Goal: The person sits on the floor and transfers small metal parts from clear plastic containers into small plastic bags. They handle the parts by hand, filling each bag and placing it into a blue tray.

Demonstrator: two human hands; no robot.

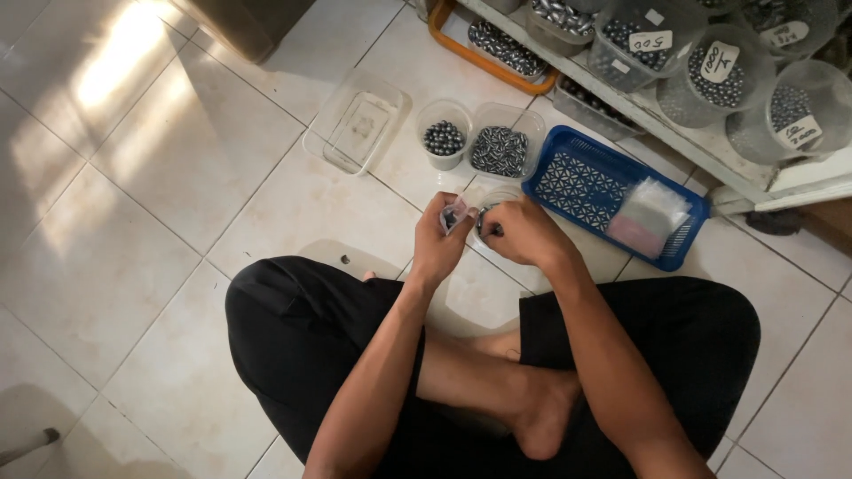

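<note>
I sit cross-legged on a tiled floor. My left hand [437, 238] pinches a small clear plastic bag [454, 214] with dark beads in it. Touching the bag's mouth, my right hand [524, 232] has its fingers closed on something small and dark; what it is I cannot tell. Both hands hover over a round clear cup [494, 199] that is mostly hidden under them. Just beyond stand a round clear cup of large dark beads [443, 136] and a clear tub of small grey beads [500, 147].
A blue perforated basket [586, 182] holding small clear bags [650, 216] lies to the right. An empty clear rectangular tub [358, 121] sits at the far left. A low white shelf [701, 146] carries several bead containers. One loose dark bead [344, 259] lies by my knee.
</note>
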